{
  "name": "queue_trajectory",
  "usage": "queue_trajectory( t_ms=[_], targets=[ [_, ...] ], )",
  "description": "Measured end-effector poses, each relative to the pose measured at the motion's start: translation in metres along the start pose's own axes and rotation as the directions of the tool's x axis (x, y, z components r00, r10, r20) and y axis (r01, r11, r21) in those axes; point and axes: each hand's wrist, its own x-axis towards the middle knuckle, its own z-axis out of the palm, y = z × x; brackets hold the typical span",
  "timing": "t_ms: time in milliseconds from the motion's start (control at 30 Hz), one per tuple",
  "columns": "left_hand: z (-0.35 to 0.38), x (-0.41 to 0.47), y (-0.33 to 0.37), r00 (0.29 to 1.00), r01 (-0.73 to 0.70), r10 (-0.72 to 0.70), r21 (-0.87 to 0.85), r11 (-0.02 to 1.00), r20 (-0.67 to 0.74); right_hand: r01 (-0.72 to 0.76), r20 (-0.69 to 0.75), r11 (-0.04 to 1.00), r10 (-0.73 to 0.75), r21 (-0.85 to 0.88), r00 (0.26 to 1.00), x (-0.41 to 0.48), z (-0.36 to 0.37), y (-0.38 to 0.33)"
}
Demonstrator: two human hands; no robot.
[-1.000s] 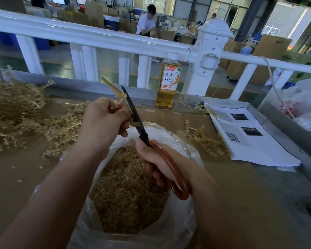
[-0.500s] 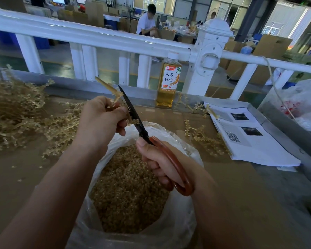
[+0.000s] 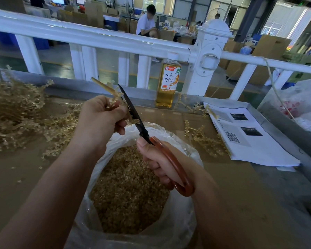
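1. Two hands are at work above an open plastic bag (image 3: 171, 135) set on the desk (image 3: 14, 178). The bag is filled with small tan cut pieces (image 3: 129, 194).
2. A tan plastic branch (image 3: 104, 86) with side nubs is pinched in the left hand (image 3: 101, 119), whose fingers and thumb are curled round its lower part. The bare stem end is pointed toward 10 o'clock.
3. Red-handled scissors (image 3: 133, 112) are gripped in the right hand (image 3: 158, 159), with the fingers wrapped round the handle loop and the thumb laid near the pivot. The blades look nearly closed, though their exact gap cannot be told.
4. The branch is found at 11 o'clock from the right hand, just beside the blades and apparently touching them at its nubs. The blades are aligned from 5 o'clock up to 11 o'clock, and the stem's long axis is crossed over that line at a slant. The left hand is the nearer one, since the branch is held in it.
5. The step in hand is judged to be the snipping of nubs, so that they drop into the bag at 6 o'clock below the blades.
6. A heap of uncut branches (image 3: 13, 108) is piled at 9 o'clock. Printed sheets (image 3: 255, 148) are laid at 3 o'clock, and a drink bottle (image 3: 169, 83) is stood at 12 o'clock by the white railing (image 3: 97, 38).
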Motion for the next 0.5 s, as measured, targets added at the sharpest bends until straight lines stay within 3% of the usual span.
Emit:
queue_trajectory(
  t_ms=[67,200,500],
  targets=[
    [-0.0013,0.0008,0.0001,1.0,-0.002,0.003,-0.007,1.0,0.012,0.011,-0.016,0.997,-0.012,-0.074,1.0,0.0016,0.0009,-0.0004],
    [-0.0017,0.0017,-0.0017,1.0,-0.012,0.013,-0.02,1.0,0.017,0.027,-0.098,0.922,-0.071,-0.387,0.993,0.0078,-0.0013,0.0016],
    [0.0,0.0022,-0.0022,0.999,-0.041,0.042,-0.034,0.999,0.029,0.045,-0.113,0.925,-0.095,-0.378,0.989,0.0082,-0.006,0.0037]
  ],
)
